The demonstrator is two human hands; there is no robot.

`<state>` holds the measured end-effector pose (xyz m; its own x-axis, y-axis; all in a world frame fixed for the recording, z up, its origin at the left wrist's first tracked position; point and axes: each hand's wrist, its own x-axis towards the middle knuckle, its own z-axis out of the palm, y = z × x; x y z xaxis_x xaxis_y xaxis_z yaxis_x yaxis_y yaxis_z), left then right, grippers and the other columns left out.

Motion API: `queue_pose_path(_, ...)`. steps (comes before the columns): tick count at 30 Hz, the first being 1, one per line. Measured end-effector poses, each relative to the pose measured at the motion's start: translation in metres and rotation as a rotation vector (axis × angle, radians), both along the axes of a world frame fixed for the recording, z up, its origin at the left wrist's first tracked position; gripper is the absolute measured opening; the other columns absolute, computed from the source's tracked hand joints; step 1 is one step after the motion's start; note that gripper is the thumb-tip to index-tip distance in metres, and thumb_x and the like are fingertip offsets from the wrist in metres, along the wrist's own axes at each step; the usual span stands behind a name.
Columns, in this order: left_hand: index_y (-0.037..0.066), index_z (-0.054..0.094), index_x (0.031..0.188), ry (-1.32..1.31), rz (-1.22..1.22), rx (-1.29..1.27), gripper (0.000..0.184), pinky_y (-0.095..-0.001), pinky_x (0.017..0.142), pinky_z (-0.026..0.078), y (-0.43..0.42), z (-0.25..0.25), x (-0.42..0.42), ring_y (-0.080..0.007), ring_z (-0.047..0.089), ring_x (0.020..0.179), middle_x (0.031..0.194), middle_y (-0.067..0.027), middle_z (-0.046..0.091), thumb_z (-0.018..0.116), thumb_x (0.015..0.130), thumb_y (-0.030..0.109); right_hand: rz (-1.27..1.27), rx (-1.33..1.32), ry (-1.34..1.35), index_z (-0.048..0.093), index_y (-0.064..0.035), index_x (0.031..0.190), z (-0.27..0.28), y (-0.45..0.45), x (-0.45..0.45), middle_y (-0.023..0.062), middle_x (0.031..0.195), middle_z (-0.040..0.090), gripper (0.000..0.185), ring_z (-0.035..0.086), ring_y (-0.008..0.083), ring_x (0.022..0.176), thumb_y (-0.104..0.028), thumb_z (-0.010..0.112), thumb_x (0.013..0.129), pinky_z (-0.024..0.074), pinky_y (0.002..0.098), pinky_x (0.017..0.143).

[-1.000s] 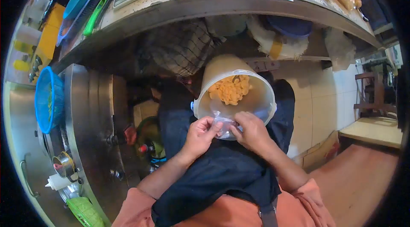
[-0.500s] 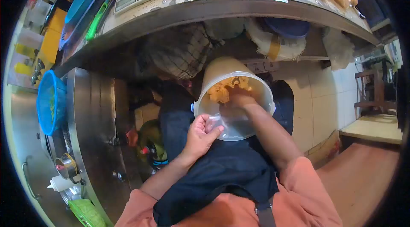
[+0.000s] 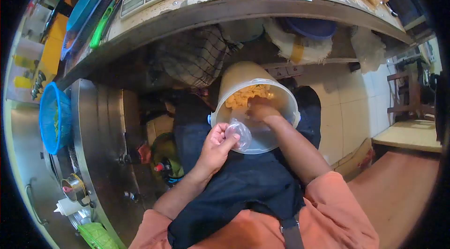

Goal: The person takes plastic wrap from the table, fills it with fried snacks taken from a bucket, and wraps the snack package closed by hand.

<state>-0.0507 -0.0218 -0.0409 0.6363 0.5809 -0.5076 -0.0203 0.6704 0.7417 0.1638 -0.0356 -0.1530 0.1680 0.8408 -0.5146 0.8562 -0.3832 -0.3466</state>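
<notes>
Clear plastic bag (image 3: 238, 135) pinched in the left hand (image 3: 219, 148) at the rim of a tilted translucent plastic bucket (image 3: 291, 129), right hand (image 3: 260, 109) lowered inside—against yellow-orange pieces (image 3: 243, 95), grip hidden—hands apart.

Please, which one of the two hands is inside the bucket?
The right hand, reaching in by the orange pieces; the left hand is outside, holding some clear plastic.

Right hand's fingertips (image 3: 252, 103) hidden.
</notes>
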Motion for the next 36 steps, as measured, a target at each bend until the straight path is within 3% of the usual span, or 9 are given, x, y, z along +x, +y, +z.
queue_pose_path(4, 0.003, 0.046, 0.115, -0.101, 0.052, -0.166, 0.031, -0.0267, 0.079, 0.049, 0.006, 0.011, 0.006, -0.0124, 0.060, 0.087, 0.101, -0.0066, 0.060, 0.061, 0.088, 0.001, -0.453, 0.348, 0.364, 0.062, -0.0051, 0.108, 0.041, -0.020, 0.007, 0.0157, 0.098, 0.067, 0.038, 0.065, 0.0256, 0.086, -0.035, 0.068, 0.085, 0.0528, 0.0371, 0.074)
queue_pose_path(5, 0.004, 0.045, 0.119, -0.123, 0.055, -0.152, 0.034, -0.0302, 0.085, 0.048, 0.007, 0.010, 0.008, -0.0154, 0.059, 0.094, 0.107, -0.0074, 0.058, 0.058, 0.089, 0.000, -0.455, 0.345, 0.365, 0.062, -0.0051, 0.108, 0.054, -0.030, 0.010, 0.0157, 0.098, 0.067, 0.038, 0.065, 0.0256, 0.086, -0.035, 0.068, 0.085, 0.0528, 0.0371, 0.074)
queue_pose_path(7, 0.005, 0.044, 0.124, -0.143, 0.061, -0.144, 0.037, -0.0336, 0.090, 0.047, 0.005, 0.006, 0.013, -0.0183, 0.059, 0.102, 0.114, -0.0081, 0.057, 0.054, 0.089, -0.002, -0.674, 0.173, 0.968, 0.059, -0.0069, 0.105, 0.086, -0.049, 0.015, 0.0083, 0.088, 0.064, 0.034, 0.061, 0.0156, 0.071, -0.036, 0.066, 0.088, 0.0484, 0.0286, 0.057)
queue_pose_path(13, 0.006, 0.042, 0.126, -0.128, 0.063, -0.047, 0.040, -0.0345, 0.091, 0.046, 0.003, -0.010, 0.030, -0.0182, 0.058, 0.103, 0.107, -0.0050, 0.055, 0.054, 0.089, -0.003, -0.809, 0.235, 1.431, 0.058, -0.0086, 0.103, 0.142, -0.075, 0.006, 0.0023, 0.078, 0.061, 0.031, 0.054, 0.0073, 0.060, -0.035, 0.067, 0.089, 0.0381, 0.0211, 0.045)
queue_pose_path(18, 0.006, 0.041, 0.127, -0.147, 0.051, -0.103, 0.041, -0.0348, 0.093, 0.046, -0.002, -0.003, 0.038, -0.0181, 0.057, 0.103, 0.104, -0.0040, 0.053, 0.055, 0.089, -0.002, -0.603, 0.251, 1.033, 0.062, -0.0073, 0.092, 0.133, -0.066, -0.002, 0.0004, 0.071, 0.062, 0.026, 0.056, 0.0100, 0.058, -0.030, 0.074, 0.085, 0.0422, 0.0220, 0.048)
queue_pose_path(20, 0.006, 0.040, 0.127, -0.162, 0.055, -0.119, 0.041, -0.0351, 0.093, 0.046, -0.004, -0.005, 0.035, -0.0185, 0.057, 0.105, 0.107, -0.0047, 0.054, 0.055, 0.090, -0.001, -0.333, 0.435, 0.383, 0.064, -0.0048, 0.091, 0.132, -0.068, -0.010, -0.0004, 0.072, 0.064, 0.030, 0.061, 0.0129, 0.064, -0.029, 0.078, 0.081, 0.0487, 0.0257, 0.057)
queue_pose_path(25, 0.006, 0.040, 0.129, -0.168, 0.051, -0.151, 0.041, -0.0357, 0.094, 0.046, -0.002, -0.007, 0.034, -0.0197, 0.056, 0.110, 0.117, -0.0077, 0.054, 0.054, 0.091, 0.000, -0.414, 0.485, 0.628, 0.064, -0.0051, 0.096, 0.135, -0.073, -0.009, 0.0017, 0.085, 0.068, 0.027, 0.063, 0.0124, 0.072, -0.024, 0.077, 0.081, 0.0504, 0.0258, 0.062)
queue_pose_path(30, 0.006, 0.038, 0.132, -0.240, 0.062, -0.182, 0.044, -0.0404, 0.098, 0.046, -0.002, -0.006, 0.036, -0.0212, 0.053, 0.115, 0.125, -0.0101, 0.052, 0.055, 0.091, 0.002, -0.628, 0.247, 1.252, 0.057, -0.0078, 0.115, 0.151, -0.074, -0.001, 0.0020, 0.093, 0.065, 0.032, 0.059, 0.0063, 0.078, -0.013, 0.070, 0.086, 0.0473, 0.0211, 0.056)
queue_pose_path(36, 0.005, 0.037, 0.131, -0.293, 0.081, -0.215, 0.044, -0.0394, 0.098, 0.045, -0.002, -0.005, 0.034, -0.0204, 0.053, 0.116, 0.125, -0.0103, 0.052, 0.055, 0.090, 0.000, -0.583, 0.293, 1.231, 0.055, -0.0074, 0.119, 0.157, -0.067, -0.010, 0.0010, 0.095, 0.063, 0.036, 0.058, 0.0073, 0.077, -0.012, 0.070, 0.086, 0.0477, 0.0219, 0.056)
